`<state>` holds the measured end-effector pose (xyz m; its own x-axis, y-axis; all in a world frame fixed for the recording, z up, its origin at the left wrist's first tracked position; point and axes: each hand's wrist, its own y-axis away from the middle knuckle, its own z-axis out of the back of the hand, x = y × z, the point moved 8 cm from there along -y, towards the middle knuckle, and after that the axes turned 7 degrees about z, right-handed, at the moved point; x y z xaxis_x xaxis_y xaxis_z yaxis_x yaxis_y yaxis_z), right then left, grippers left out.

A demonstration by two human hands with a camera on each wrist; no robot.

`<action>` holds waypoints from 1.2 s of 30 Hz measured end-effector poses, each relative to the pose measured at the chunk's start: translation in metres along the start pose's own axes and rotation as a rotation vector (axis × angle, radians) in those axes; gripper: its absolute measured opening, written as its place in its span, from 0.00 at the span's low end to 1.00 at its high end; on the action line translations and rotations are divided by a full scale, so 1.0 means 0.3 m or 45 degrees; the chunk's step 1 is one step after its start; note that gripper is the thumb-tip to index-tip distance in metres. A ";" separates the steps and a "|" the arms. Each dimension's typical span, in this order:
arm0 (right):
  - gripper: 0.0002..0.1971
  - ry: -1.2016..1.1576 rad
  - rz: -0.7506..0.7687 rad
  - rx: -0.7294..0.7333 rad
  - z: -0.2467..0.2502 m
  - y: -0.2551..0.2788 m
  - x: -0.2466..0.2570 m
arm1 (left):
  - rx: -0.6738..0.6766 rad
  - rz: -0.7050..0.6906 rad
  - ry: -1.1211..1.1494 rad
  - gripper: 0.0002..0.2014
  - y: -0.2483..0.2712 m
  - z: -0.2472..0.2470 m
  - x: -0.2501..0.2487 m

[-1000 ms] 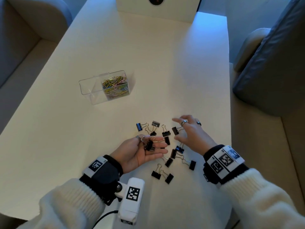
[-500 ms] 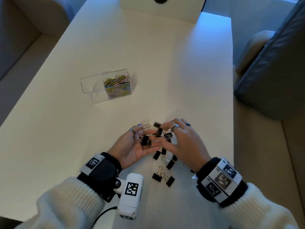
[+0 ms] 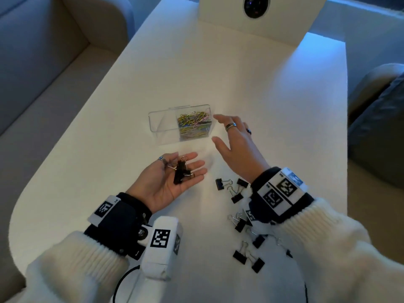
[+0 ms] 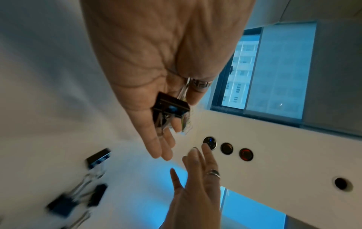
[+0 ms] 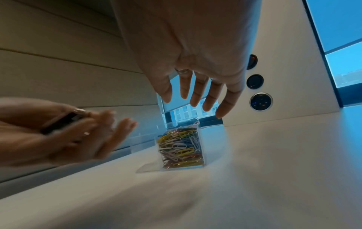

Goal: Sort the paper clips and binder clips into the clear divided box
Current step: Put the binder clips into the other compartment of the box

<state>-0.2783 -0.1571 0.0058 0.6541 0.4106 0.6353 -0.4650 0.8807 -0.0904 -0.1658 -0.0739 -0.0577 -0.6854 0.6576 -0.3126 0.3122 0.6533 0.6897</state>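
The clear divided box (image 3: 161, 121) stands mid-table; its right compartment is full of coloured paper clips (image 3: 193, 125) (image 5: 180, 148), and its left compartment looks empty. My left hand (image 3: 192, 166) lies palm up just in front of the box, fingers straight, carrying several black binder clips (image 3: 181, 174) (image 4: 170, 106). My right hand (image 3: 219, 129) hovers open with spread fingers just right of the box and holds nothing. Several loose binder clips (image 3: 237, 194) lie on the table under and behind my right wrist.
The white table (image 3: 262, 95) ends in a rounded corner at the near left. A white panel with a dark round lens (image 3: 255, 5) stands at the far end. A sofa (image 3: 43, 62) flanks the left side, a grey chair (image 3: 376, 127) the right.
Both hands have left the binder clip pile and moved forward to the box. The left palm still carries its clips; the right hand has drawn away from it and spread open.
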 end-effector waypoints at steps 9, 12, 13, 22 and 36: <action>0.37 0.357 0.026 0.310 -0.173 -0.272 -0.014 | -0.079 -0.201 0.275 0.12 -0.053 0.027 -0.313; 0.35 0.343 0.026 0.237 -0.168 -0.284 -0.019 | -0.090 -0.209 0.301 0.11 -0.075 0.033 -0.341; 0.34 0.353 0.029 0.227 -0.164 -0.285 -0.017 | -0.089 -0.208 0.290 0.11 -0.082 0.034 -0.346; 0.34 0.340 0.011 0.231 -0.161 -0.290 -0.030 | -0.087 -0.135 0.325 0.20 -0.094 0.038 -0.382; 0.39 0.186 -0.087 0.284 -0.114 -0.217 -0.059 | -0.360 -0.398 0.216 0.10 -0.048 -0.012 -0.434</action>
<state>-0.2390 -0.2137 -0.0257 0.7600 0.3957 0.5156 -0.5261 0.8403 0.1307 -0.0834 -0.1704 -0.0246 -0.8238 0.3587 -0.4390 -0.1028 0.6670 0.7379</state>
